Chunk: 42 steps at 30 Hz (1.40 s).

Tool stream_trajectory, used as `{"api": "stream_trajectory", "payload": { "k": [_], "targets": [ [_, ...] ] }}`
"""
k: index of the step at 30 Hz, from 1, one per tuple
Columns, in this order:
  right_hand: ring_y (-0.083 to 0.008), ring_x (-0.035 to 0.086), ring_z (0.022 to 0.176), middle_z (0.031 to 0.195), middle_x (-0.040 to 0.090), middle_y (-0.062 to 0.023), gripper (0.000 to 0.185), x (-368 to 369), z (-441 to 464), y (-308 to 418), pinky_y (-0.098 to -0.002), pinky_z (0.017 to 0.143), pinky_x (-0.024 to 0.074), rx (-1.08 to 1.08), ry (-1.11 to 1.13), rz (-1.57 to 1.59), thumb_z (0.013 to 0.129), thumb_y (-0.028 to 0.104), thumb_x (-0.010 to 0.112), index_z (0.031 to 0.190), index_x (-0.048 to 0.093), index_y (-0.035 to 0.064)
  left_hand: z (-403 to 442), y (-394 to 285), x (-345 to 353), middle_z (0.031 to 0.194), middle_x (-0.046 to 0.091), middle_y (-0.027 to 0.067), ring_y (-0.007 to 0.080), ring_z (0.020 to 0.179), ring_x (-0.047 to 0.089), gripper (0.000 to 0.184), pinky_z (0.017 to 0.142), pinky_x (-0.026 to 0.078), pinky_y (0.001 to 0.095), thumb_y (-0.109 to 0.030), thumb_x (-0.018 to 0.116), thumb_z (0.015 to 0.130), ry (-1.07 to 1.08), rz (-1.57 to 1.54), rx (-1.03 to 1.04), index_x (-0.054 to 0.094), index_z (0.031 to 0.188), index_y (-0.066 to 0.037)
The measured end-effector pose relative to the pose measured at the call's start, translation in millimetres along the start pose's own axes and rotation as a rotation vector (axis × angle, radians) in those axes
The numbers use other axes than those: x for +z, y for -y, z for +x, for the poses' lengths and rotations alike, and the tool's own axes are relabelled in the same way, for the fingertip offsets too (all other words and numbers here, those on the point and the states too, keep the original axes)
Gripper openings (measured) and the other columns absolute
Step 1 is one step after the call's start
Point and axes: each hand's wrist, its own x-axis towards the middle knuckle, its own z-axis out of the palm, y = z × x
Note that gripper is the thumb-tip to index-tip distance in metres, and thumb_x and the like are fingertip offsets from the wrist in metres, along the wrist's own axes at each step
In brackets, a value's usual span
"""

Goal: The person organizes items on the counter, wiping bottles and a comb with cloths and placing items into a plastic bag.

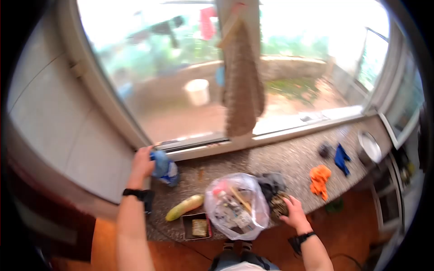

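Observation:
My left hand (143, 163) is closed around the upper part of a blue plastic bottle (166, 170) at the left end of the stone counter, by the window frame. My right hand (296, 216) is closed on the edge of a mottled brown-green bundle (279, 204), whose kind I cannot make out. Beside that bundle lies a dark grey cloth (270, 184). Between my hands stands an open white plastic bag (258, 212) with wrappers and a stick inside. To its left are a pale green-yellow gourd-like vegetable (185, 207) and a small dark box (187, 231) holding a gold packet (199, 227).
Farther right on the counter (294, 156) are an orange cloth (320, 181), a blue cloth (342, 160), a small dark round thing (324, 150) and a metal bowl (370, 147). A brown towel (244, 86) hangs before the window. A cable (181, 243) runs below the counter edge.

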Motion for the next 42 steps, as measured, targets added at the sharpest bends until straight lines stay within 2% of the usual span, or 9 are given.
{"api": "stream_trajectory", "payload": {
  "k": [4, 11, 18, 20, 22, 26, 31, 36, 42],
  "targets": [
    [-0.0376, 0.043, 0.132, 0.143, 0.046, -0.0155, 0.077, 4, -6, 3, -0.0458, 0.106, 0.0436, 0.132, -0.011, -0.061, 0.065, 0.021, 0.088, 0.133, 0.053, 0.0137, 4, -16, -3, 0.098, 0.062, 0.0145, 0.0378, 0.095, 0.061, 0.024, 0.078, 0.05, 0.0488, -0.017, 0.074, 0.078, -0.11, 0.039, -0.086, 0.061, 0.098, -0.011],
    [-0.0391, 0.051, 0.122, 0.132, 0.054, -0.0204, 0.062, 22, -12, -18, -0.0447, 0.103, 0.0451, 0.42, -0.056, -0.013, 0.073, 0.014, 0.079, 0.128, 0.055, 0.0025, -3, -3, -6, 0.083, 0.058, 0.0135, 0.0379, 0.079, 0.058, 0.022, 0.066, 0.044, 0.047, -0.015, 0.073, 0.079, -0.24, -0.138, -0.086, 0.054, 0.086, -0.007],
    [-0.0382, 0.058, 0.114, 0.118, 0.06, -0.0248, 0.055, -26, 0, -26, -0.0414, 0.099, 0.0475, 0.872, -0.253, 0.456, 0.077, 0.013, 0.067, 0.128, 0.053, -0.0031, -34, -75, -127, 0.074, 0.048, 0.0124, 0.0303, 0.066, 0.047, 0.026, 0.06, 0.039, 0.0378, -0.015, 0.075, 0.083, -0.453, -0.28, 0.02, 0.051, 0.081, -0.005],
    [-0.0384, 0.05, 0.125, 0.13, 0.053, -0.0241, 0.062, -4, 2, -61, -0.0423, 0.105, 0.0432, 0.792, -0.273, 0.374, 0.076, 0.015, 0.066, 0.134, 0.049, -0.0003, -61, -113, -165, 0.072, 0.042, 0.0113, 0.0267, 0.064, 0.041, 0.031, 0.058, 0.036, 0.0344, -0.018, 0.076, 0.084, -0.504, -0.214, 0.182, 0.049, 0.081, -0.004],
    [-0.0432, 0.038, 0.135, 0.15, 0.035, -0.0233, 0.075, -2, 8, -69, -0.047, 0.108, 0.0408, 0.322, -0.404, 0.23, 0.074, 0.025, 0.075, 0.14, 0.044, 0.0078, -92, -149, -194, 0.072, 0.038, 0.01, 0.0241, 0.065, 0.038, 0.034, 0.059, 0.034, 0.0331, -0.019, 0.077, 0.084, -0.557, -0.145, 0.216, 0.047, 0.08, -0.004],
    [-0.0413, 0.014, 0.149, 0.162, 0.018, -0.015, 0.094, -27, 16, -35, -0.0669, 0.11, 0.0284, 0.186, 0.202, -0.127, 0.063, 0.051, 0.086, 0.144, 0.045, 0.0272, -141, -221, -223, 0.075, 0.038, 0.0041, 0.0163, 0.068, 0.038, 0.034, 0.061, 0.032, 0.0292, -0.022, 0.075, 0.087, -0.565, -0.309, 0.141, 0.046, 0.08, -0.005],
    [-0.0365, 0.036, 0.137, 0.147, 0.044, -0.0076, 0.062, 4, 20, -85, -0.0596, 0.095, 0.0429, -0.118, 0.173, -0.202, 0.064, 0.034, 0.085, 0.121, 0.064, 0.0212, -169, -334, -224, 0.07, 0.04, 0.0003, 0.0114, 0.066, 0.037, 0.045, 0.059, 0.032, 0.0273, -0.038, 0.078, 0.085, -0.308, -0.455, 0.112, 0.049, 0.077, -0.004],
    [-0.0368, 0.058, 0.106, 0.113, 0.063, -0.0111, 0.044, -9, 15, -156, -0.0397, 0.09, 0.0498, -0.037, -0.142, 0.328, 0.065, 0.022, 0.08, 0.104, 0.067, 0.0064, -175, -448, -195, 0.065, 0.044, -0.0015, 0.0088, 0.063, 0.04, 0.042, 0.054, 0.033, 0.0262, -0.034, 0.078, 0.086, -0.014, -0.707, 0.064, 0.051, 0.073, -0.004],
    [-0.0198, 0.065, 0.097, 0.106, 0.067, -0.0122, 0.036, -71, 5, -208, -0.0332, 0.085, 0.0515, 0.236, -0.125, 1.021, 0.074, 0.009, 0.071, 0.109, 0.064, -0.0002, -178, -543, -97, 0.068, 0.049, 0.0104, 0.0297, 0.058, 0.048, 0.035, 0.053, 0.038, 0.0375, -0.026, 0.082, 0.078, -0.057, -0.545, 0.507, 0.055, 0.074, -0.005]
  ]
}}
